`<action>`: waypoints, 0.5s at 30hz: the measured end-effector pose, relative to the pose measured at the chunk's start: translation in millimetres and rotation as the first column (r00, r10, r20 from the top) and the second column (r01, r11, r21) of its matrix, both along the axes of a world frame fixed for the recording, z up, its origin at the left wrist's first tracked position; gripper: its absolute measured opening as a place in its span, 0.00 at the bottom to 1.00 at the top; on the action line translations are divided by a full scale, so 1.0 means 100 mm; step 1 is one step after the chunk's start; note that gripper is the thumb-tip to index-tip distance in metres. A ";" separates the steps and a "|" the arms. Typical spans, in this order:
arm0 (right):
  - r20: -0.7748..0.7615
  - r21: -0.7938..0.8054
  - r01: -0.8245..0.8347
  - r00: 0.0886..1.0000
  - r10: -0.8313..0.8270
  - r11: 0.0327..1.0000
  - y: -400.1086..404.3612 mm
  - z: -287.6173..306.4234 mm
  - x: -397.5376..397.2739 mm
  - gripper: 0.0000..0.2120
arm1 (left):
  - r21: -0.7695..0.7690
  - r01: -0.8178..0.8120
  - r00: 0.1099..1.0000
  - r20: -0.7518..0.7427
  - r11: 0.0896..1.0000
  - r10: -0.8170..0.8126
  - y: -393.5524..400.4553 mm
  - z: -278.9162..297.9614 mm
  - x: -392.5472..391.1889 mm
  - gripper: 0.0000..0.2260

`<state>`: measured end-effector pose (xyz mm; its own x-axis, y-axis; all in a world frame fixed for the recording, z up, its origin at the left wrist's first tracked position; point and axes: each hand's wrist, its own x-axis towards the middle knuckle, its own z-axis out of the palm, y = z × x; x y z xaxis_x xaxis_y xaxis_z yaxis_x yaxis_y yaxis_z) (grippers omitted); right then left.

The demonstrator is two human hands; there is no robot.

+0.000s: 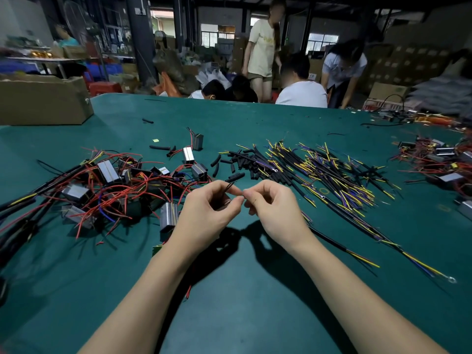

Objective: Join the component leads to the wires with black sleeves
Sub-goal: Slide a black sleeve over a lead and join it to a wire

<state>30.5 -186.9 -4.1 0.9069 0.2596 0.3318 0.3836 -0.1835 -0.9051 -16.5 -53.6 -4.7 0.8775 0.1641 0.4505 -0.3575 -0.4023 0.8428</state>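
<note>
Over the green table (255,290), the left hand (212,208) pinches a thin black sleeve (229,185) and the right hand (270,203) pinches what seems a wire end, fingertips nearly meeting, so the joining step is under way; next, the lead must be threaded into the sleeve.

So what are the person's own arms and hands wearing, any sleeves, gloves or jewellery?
Nothing shows on them. The left hand and right hand are bare, with no gloves or rings in view. Both forearms are bare up to the bottom edge of the picture, with no sleeve, watch or wristband visible. The fingernails look short and unpainted.
</note>
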 end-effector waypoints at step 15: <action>-0.098 -0.034 -0.067 0.993 0.063 0.997 0.02 -0.02 0.05 0.09 | 0.001 -0.059 0.998 0.039 0.998 0.059 0.02 -0.06 0.00 0.05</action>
